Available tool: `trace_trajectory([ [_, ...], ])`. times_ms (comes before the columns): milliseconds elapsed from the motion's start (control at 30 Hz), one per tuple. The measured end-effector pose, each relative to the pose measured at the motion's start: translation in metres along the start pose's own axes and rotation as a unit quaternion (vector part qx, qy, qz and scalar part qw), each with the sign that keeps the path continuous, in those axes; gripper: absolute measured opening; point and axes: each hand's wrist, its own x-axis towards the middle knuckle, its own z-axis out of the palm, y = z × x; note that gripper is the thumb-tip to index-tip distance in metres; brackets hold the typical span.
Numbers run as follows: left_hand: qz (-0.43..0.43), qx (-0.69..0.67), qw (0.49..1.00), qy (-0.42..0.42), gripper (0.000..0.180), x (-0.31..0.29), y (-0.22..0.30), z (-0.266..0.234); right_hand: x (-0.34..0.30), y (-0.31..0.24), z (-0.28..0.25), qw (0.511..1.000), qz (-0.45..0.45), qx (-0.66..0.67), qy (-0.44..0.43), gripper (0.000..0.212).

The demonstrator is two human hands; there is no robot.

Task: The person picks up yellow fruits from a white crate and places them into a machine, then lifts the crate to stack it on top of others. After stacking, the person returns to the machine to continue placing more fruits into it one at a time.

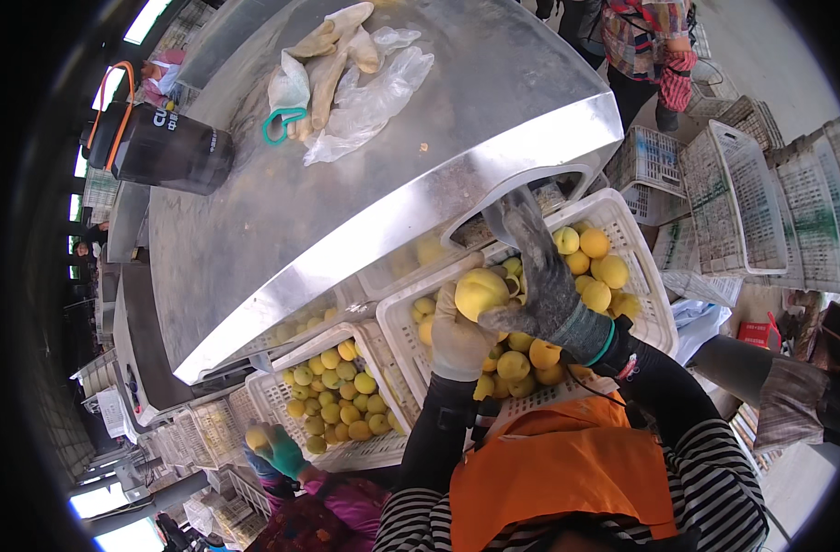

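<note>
My left hand, in a cream glove, is closed around a large yellow peach above a white plastic crate. My right hand, in a dark grey glove with a green cuff, is just right of it. Its fingers stretch away toward an opening in the metal table's edge, and its thumb is close to or touching the held peach. The right hand appears to hold nothing. Under both hands, yellow peaches lie in the crate, partly hidden by my gloves and arms.
A metal table bears loose gloves, a clear plastic bag and a black bottle. At left, a co-worker's green-gloved hand holds a fruit beside another crate of peaches. White crates stack at right.
</note>
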Motion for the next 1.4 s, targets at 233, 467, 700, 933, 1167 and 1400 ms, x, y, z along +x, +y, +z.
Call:
trace_trajectory([
  [233, 0.061, 0.071, 0.990, 0.101, 0.065, -0.022, -0.018, -0.035, -0.017, 0.016, 0.004, 0.997, -0.026, -0.058, -0.053, 0.082],
  [467, 0.137, 0.806, 0.573, 0.051, 0.067, -0.032, -0.017, -0.091, 0.058, 0.064, 0.053, 0.884, 0.042, -0.362, -0.292, 0.047],
  [700, -0.015, 0.975, 0.134, -0.179, 0.067, -0.009, -0.043, -0.136, -0.013, 0.055, 0.025, 0.974, 0.033, -0.149, -0.169, 0.041],
  [933, 0.076, 0.896, 0.436, -0.037, 0.058, -0.005, -0.057, -0.117, -0.152, 0.147, 0.027, 0.812, 0.049, -0.154, -0.561, 0.065],
  [1167, -0.066, -0.058, 0.996, 0.003, 0.049, -0.042, -0.005, -0.058, -0.049, 0.016, -0.031, 0.867, 0.204, 0.242, -0.385, 0.074],
  [1400, -0.013, -0.055, 0.998, -0.036, 0.062, -0.028, 0.000, -0.011, -0.059, 0.006, -0.023, 0.985, -0.017, 0.099, -0.138, 0.074],
])
